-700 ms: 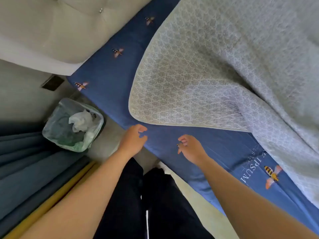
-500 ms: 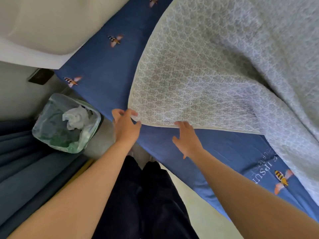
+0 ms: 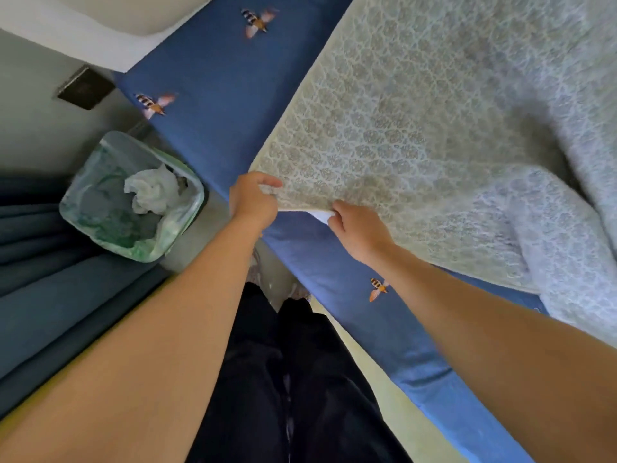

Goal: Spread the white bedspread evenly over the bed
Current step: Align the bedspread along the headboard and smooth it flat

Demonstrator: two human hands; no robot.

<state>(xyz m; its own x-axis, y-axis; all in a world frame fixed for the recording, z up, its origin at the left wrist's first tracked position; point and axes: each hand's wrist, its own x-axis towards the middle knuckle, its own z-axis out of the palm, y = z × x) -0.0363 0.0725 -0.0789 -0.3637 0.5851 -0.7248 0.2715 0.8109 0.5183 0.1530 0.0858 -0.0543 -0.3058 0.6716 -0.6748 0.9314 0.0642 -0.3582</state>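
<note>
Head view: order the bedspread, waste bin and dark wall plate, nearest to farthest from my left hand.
1. bedspread, its corner gripped in the left hand
2. waste bin, on the floor to the hand's left
3. dark wall plate, on the wall past the bin

A single wide-angle camera, worn on the person's head, looks steeply down past both bare forearms at the near side edge of the bed. That edge runs diagonally from upper left to lower right. The lens sits close: the left hand and right hand land near the frame's centre, at the corner of the white bedspread, which fills the upper right. The person's dark trousers lie directly beneath the camera at bottom centre. A waste bin on the floor marks the left side, and the headboard the top left corner.
</note>
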